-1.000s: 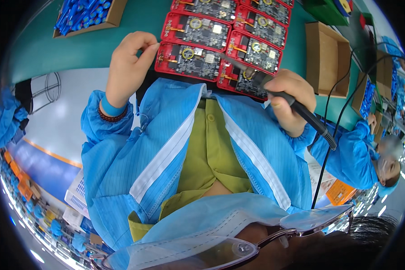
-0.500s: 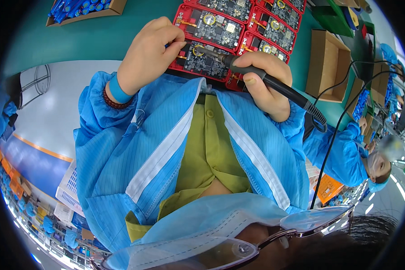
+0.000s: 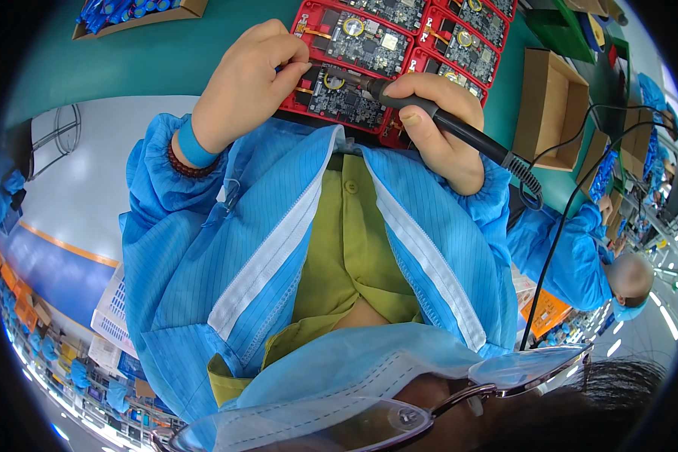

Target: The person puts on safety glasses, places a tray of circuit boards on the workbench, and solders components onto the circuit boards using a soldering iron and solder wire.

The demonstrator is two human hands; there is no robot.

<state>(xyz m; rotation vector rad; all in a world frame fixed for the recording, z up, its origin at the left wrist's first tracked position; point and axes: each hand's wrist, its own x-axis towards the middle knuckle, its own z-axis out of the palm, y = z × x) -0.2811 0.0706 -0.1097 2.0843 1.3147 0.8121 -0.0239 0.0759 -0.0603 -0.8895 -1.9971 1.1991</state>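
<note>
My right hand [image 3: 448, 128] grips the black handle of a soldering iron [image 3: 467, 134], its thumb and fingers wrapped round it. The iron's metal tip points left over the nearest circuit board [image 3: 354, 109], close to a yellow-ringed round part. This board sits in a red tray [image 3: 297, 105]. At the board's upper left edge, the thumb and forefinger of my left hand [image 3: 248, 87] are pinched together. A bit of blue shows between the fingers, but what they hold is mostly hidden. More boards in red trays [image 3: 365, 45] lie just beyond.
A cardboard box of blue cylindrical parts [image 3: 139, 16] stands at the far left of the green table [image 3: 166, 64]. An open cardboard box [image 3: 550, 109] is at the right, beside black cables [image 3: 572, 200]. A co-worker in blue [image 3: 561, 248] sits on the right.
The iron's tip and my right hand have shifted slightly away from me. My left hand stays pinched at nearly the same spot. The co-worker's head has turned.
</note>
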